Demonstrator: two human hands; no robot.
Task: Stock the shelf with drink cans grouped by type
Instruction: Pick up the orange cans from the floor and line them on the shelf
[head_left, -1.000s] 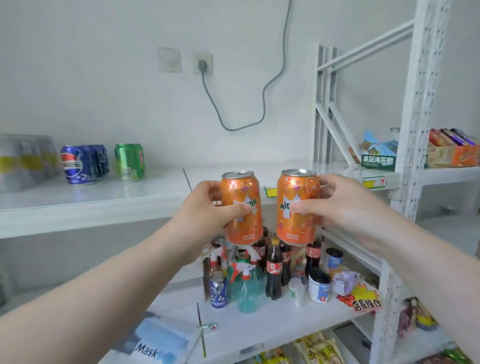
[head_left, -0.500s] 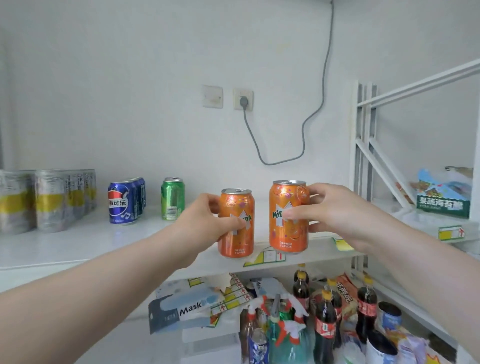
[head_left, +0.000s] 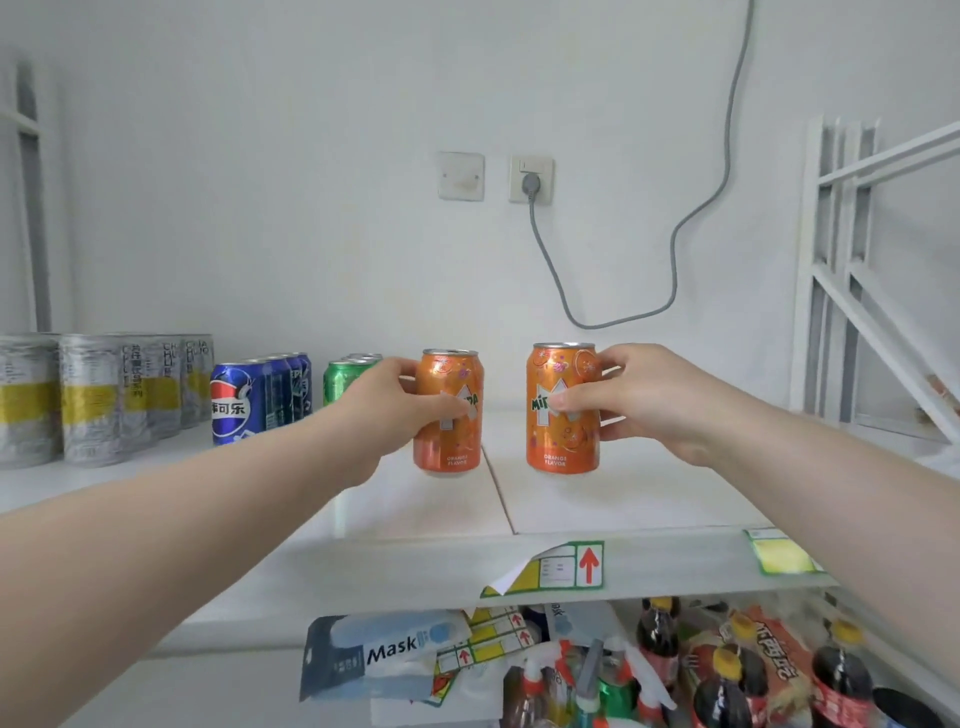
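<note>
The left hand (head_left: 395, 410) was clamped on the left orange can (head_left: 451, 449), thumb across the front label and fingers curled round the far side. The right hand (head_left: 660, 405) gripped the right orange can (head_left: 563, 447) the same way, thumb on the label and fingers wrapped behind. Both cans were over the white shelf (head_left: 623, 499), set back from its front edge. The left one was over the seam between two boards. Whether their bases touched the board could not be told.

Half a second before, the two cans had been close together at the shelf's front edge. Now they were farther in over the board, with a clear gap between them, and the hands were well apart.

Each can was upright, its long axis vertical, its top up and its label towards the person.

Far to the left of the left hand stood a block of silver cans (head_left: 88, 400) with yellow bands. Nearer came a row of blue cans (head_left: 244, 400), then green cans (head_left: 340, 379) just beside the left hand and partly hidden by it. Above and between the hands a grey cable (head_left: 670, 270) hung from a wall socket. Below the hands, on a lower shelf, lay a mask pack (head_left: 384, 649) and dark bottles (head_left: 727, 686).
</note>
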